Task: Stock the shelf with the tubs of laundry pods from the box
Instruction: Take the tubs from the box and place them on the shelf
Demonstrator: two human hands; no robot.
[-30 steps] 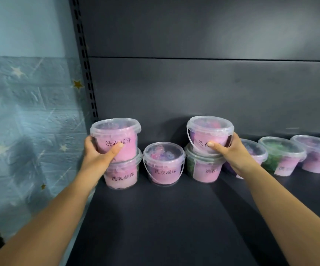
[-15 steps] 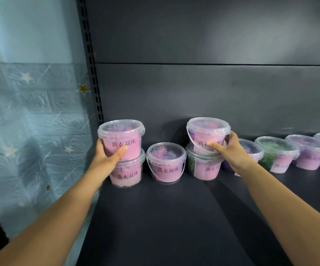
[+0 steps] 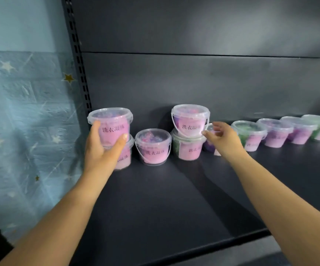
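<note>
Clear tubs of laundry pods with pink labels stand along the back of a dark shelf (image 3: 174, 198). At the far left, my left hand (image 3: 101, 148) grips the top tub (image 3: 111, 126) of a two-high stack, thumb across its label; the bottom tub (image 3: 125, 158) is partly hidden by the hand. A single tub (image 3: 153, 146) stands beside it. Further right another top tub (image 3: 191, 120) sits on a lower tub (image 3: 189, 147). My right hand (image 3: 221, 137) hovers just right of that stack, fingers spread and off the tub.
A row of several single tubs (image 3: 276, 132) runs to the right along the back panel. A slotted upright post (image 3: 78, 60) and a blue star-patterned wall (image 3: 24, 121) bound the shelf on the left. The shelf's front lip (image 3: 232, 240) lies below my arms.
My right hand has let go of the top tub of the right stack and drawn back slightly to the right. My left hand still holds the left stack's top tub.
</note>
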